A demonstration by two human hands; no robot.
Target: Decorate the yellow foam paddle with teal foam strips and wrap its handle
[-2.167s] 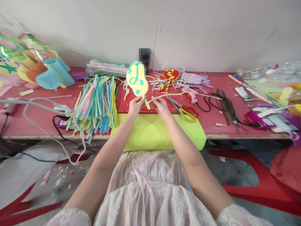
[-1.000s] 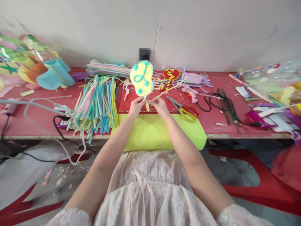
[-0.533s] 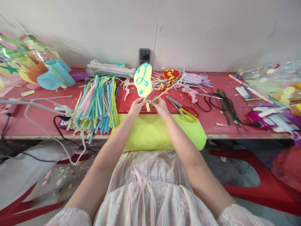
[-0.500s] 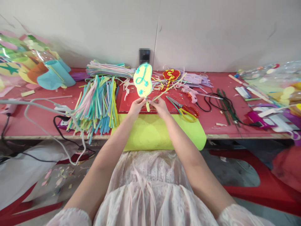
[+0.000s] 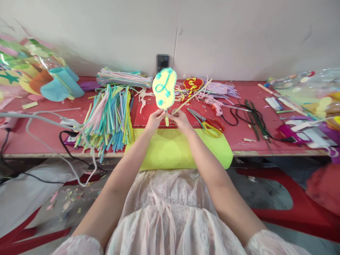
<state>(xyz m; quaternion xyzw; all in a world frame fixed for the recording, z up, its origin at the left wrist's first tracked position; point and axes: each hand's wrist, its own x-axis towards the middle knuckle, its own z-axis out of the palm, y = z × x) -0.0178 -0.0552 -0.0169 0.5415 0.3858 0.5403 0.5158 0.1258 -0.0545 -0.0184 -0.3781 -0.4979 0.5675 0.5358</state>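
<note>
A pale yellow paddle-shaped pipe-cleaner craft [image 5: 165, 92], with a teal curl and small teal flowers, stands upright over the red board. My left hand [image 5: 156, 118] is closed on its short yellow stem, fingertips just below the wide part. Close beside it, my right hand [image 5: 179, 119] pinches a long pale yellow pipe cleaner [image 5: 195, 94] that slants up to the right. The pipe cleaner's near end is hidden at the fingers, so I cannot tell if it is wrapped round the stem. Both hands are over the edge of the red board [image 5: 145, 115].
Scissors [image 5: 211, 126] lie right of my hands, near a pink glue gun [image 5: 216, 106] with a black cord. A bunch of pastel pipe cleaners [image 5: 108, 120] stands left. A red-and-yellow craft piece [image 5: 193, 84] lies behind. A yellow-green sheet [image 5: 170, 152] covers the table's front edge.
The top of the yellow craft has tilted to the right and turned slightly. Both hands keep their hold at nearly the same place; the long pipe cleaner has shifted only slightly.
</note>
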